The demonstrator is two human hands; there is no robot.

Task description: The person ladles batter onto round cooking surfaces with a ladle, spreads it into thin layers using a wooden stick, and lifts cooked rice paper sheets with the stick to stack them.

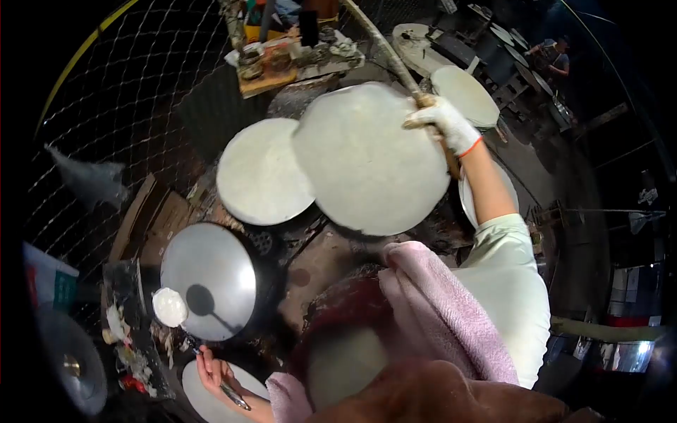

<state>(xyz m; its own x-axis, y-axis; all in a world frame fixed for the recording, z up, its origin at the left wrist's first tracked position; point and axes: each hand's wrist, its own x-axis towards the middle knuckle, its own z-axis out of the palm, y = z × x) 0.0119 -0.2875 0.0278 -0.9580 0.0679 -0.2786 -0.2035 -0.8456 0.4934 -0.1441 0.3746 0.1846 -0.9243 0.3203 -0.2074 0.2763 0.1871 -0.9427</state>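
My left hand (214, 369) is bare and closed around the handle of a ladle (235, 397). White batter (169, 307) fills the ladle's bowl, which hangs over the near-left edge of a bare grey round griddle (218, 264) and casts a shadow on it. In a white glove, my right hand (443, 125) grips a long wooden stick (386, 53) running up and away. A large round, thin white sheet (374, 162) spreads beside and under that stick; whether it hangs from it, I cannot tell. Left of it lies another white round (264, 171), partly overlapped by the sheet.
A pale round (465, 95) stands beyond my right hand. Another round surface (226, 391) is below my left hand. Wire mesh (134, 77) borders the left. A cluttered wooden stand (264, 86) is at the back. Far right, another person (553, 56) is among several discs.
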